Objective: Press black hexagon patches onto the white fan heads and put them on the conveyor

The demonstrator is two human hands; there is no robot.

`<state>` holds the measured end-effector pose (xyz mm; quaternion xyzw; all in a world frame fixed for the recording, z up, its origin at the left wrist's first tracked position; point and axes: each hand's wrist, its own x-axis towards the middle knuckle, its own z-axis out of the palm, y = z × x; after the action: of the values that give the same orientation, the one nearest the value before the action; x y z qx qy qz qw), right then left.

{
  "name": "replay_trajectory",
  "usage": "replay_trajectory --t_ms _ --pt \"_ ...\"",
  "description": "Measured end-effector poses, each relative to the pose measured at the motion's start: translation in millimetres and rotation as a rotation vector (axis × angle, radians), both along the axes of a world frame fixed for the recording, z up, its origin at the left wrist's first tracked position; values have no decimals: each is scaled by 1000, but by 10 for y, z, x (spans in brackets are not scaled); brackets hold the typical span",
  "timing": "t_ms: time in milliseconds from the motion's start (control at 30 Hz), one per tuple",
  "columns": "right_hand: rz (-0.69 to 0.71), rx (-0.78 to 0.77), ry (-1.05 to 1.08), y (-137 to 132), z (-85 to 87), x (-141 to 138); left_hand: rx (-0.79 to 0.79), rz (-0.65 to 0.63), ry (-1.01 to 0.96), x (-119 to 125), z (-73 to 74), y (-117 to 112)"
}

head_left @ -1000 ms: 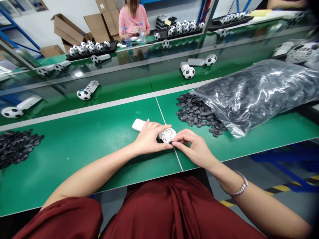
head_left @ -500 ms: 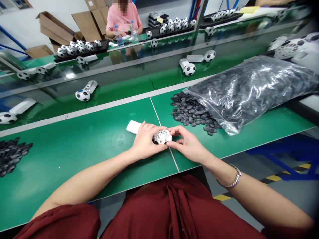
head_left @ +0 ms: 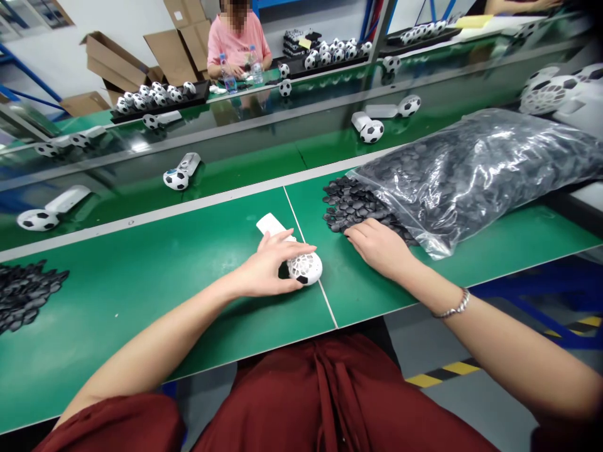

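Observation:
A white hand-held fan with a round, football-patterned grille head [head_left: 306, 268] and a white handle [head_left: 269, 225] lies on the green bench [head_left: 141, 282]. My left hand [head_left: 266, 267] is wrapped round the fan, just behind its head. My right hand [head_left: 377, 245] rests knuckles up at the near edge of a heap of small black pieces [head_left: 351, 204]; its fingertips are curled down into the pieces, and I cannot see what they hold.
A big clear plastic bag [head_left: 475, 166] full of black pieces lies at the right, its mouth spilling the heap. Another heap of black pieces [head_left: 26, 295] sits far left. Finished football fans [head_left: 176, 177] ride the conveyor behind. A person in pink [head_left: 238, 41] sits opposite.
My right hand has left the fan's head and moved right and away to the heap of black pieces. My left hand stays on the fan, whose handle has swung slightly.

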<state>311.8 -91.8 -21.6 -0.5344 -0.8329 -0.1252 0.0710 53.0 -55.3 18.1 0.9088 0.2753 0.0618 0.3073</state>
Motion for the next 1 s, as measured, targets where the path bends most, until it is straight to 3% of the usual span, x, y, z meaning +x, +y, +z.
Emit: replay_trajectory --t_ms 167,267,367,467,667,867,1000 --pt "95 -65 -141 85 77 22 -43 148 -55 99 -73 -159" --pt "111 -90 -118 106 80 63 -33 123 -88 117 -100 -139" --pt "80 -84 54 56 67 57 -48 73 -100 63 -85 -53" --pt "60 -119 396 -65 89 -55 -62 26 -105 -2 -67 12" --pt "32 -492 1057 -292 189 -448 -74 -21 -135 -44 -92 39" --pt "51 -488 1173 -284 204 -614 -74 -31 -159 -37 -98 38" --pt "76 -485 1049 -274 231 -588 -84 -29 -156 -39 -92 37"
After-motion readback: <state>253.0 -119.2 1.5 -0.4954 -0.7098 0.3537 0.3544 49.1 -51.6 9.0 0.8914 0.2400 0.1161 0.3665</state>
